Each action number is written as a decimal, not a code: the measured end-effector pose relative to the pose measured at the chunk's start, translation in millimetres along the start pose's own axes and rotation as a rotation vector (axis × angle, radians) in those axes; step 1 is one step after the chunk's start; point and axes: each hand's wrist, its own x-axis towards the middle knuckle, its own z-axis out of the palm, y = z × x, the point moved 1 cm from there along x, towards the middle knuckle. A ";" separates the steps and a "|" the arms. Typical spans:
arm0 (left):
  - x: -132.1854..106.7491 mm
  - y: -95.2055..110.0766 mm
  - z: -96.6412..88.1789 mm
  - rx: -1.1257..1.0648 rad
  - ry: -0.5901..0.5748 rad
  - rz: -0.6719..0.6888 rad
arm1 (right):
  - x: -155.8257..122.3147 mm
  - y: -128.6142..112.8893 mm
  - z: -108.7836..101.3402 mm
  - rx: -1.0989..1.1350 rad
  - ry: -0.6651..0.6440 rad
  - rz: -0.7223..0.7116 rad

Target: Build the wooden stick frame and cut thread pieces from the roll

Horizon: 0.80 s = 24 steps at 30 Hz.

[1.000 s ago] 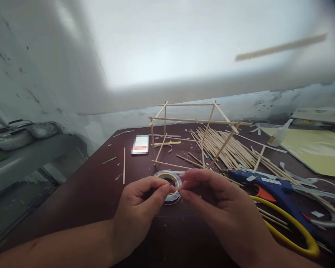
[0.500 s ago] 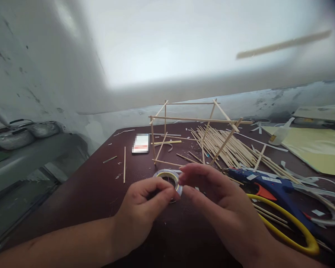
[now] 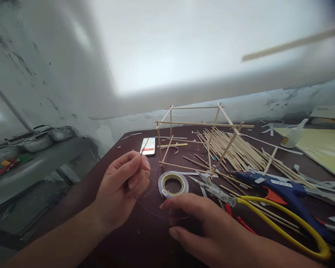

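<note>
My left hand [image 3: 123, 182] is raised over the dark table [image 3: 120, 219], thumb and forefinger pinched on the end of a thin clear line. The line shows only faintly and curves down toward my right hand [image 3: 209, 230]. That hand lies low over the table with its fingers stretched forward, just in front of a small spool [image 3: 173, 184] with a yellow inner ring, which lies flat and free of both hands. Behind the spool stands a house-shaped frame of thin wooden sticks [image 3: 195, 137].
Loose sticks [image 3: 234, 149] are piled right of the frame. A blue glue gun [image 3: 284, 190] and yellow-handled snips [image 3: 281, 223] lie to the right of my right hand. A phone [image 3: 148, 146] lies behind my left hand; yellow paper [image 3: 324, 149] far right; a shelf [image 3: 30, 156] at left.
Both hands have left the spool. My left hand rose and moved left, pinching the line; my right hand dropped toward me and flattened. The spool now lies uncovered.
</note>
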 end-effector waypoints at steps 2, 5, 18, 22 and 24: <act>-1.1 7.1 -1.7 0.028 0.000 0.052 | -0.5 0.1 -0.9 -0.014 0.018 -0.025; -4.1 21.2 -2.8 0.082 0.034 0.172 | -1.5 0.4 -3.0 -0.017 0.012 -0.043; -17.3 3.0 9.0 0.034 -0.100 -0.080 | 2.8 -2.1 -5.9 0.038 0.137 -0.235; -17.5 -4.7 11.7 0.006 -0.140 -0.176 | 2.1 -7.2 -0.8 0.195 0.097 -0.257; -15.5 -5.5 11.6 -0.015 -0.119 -0.192 | 2.7 -6.9 -2.8 0.136 0.241 -0.258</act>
